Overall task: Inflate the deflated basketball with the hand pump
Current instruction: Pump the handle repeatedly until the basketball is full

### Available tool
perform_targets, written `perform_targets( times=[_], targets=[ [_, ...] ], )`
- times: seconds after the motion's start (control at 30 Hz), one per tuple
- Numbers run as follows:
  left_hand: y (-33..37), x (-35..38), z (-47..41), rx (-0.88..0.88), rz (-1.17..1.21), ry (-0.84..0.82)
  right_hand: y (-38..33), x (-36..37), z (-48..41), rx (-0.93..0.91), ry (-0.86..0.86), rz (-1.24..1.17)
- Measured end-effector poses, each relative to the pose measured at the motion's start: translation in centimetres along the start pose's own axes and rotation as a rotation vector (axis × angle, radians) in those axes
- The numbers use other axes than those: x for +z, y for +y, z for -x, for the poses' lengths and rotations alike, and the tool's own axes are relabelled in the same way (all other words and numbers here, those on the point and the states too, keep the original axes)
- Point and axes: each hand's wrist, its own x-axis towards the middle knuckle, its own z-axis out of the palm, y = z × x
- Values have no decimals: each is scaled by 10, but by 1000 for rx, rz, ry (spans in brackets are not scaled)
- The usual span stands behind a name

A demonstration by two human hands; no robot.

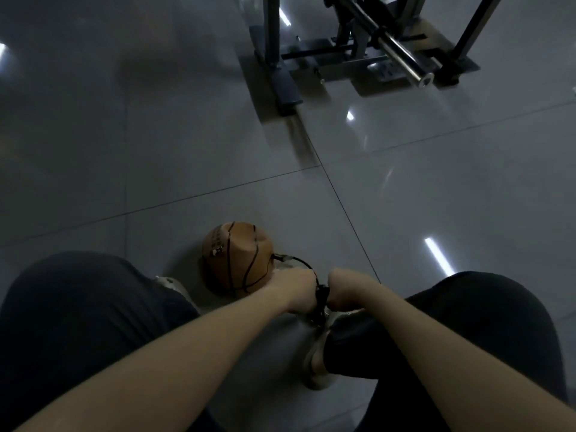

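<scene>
A dented, partly flat orange basketball (238, 255) lies on the grey tiled floor between my knees. A thin black hose (299, 262) runs from the ball's right side to the black hand pump (321, 302), which stands between my feet. My left hand (296, 291) and my right hand (344, 289) each grip one side of the pump's handle, fists curled, knuckles up. The handle itself is mostly hidden under my fists, and the pump's lower body is largely covered by my arms.
My two knees in dark trousers (78, 307) flank the ball, and pale shoes (318, 357) stand by the pump. A metal gym machine with a chrome bar (402, 54) and a dark base foot (285, 85) stands at the back right.
</scene>
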Motion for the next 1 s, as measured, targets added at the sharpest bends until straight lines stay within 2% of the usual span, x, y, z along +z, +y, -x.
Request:
perform_targets(
  times=[0.17,0.27,0.5,0.57,0.77,0.87,1.0],
  targets=[
    [8,45,-5,8,-35,58,10,34,-11,47,-67,93],
    [8,45,-7,16,-29,54,10,33,-10,51,-67,110],
    [-8,25,14,15,-23,-257,-19,31,8,-7,-162,93],
    [-10,-2,15,24,-13,-223,-22,1,21,-41,-122,98],
    [1,-104,15,52,165,-52,-12,-102,51,-9,-32,-110],
    [6,-92,7,26,72,-36,-12,-92,42,-3,-31,-77],
    [-1,-32,-12,16,-62,-76,-11,-33,13,-11,-26,-3]
  ],
)
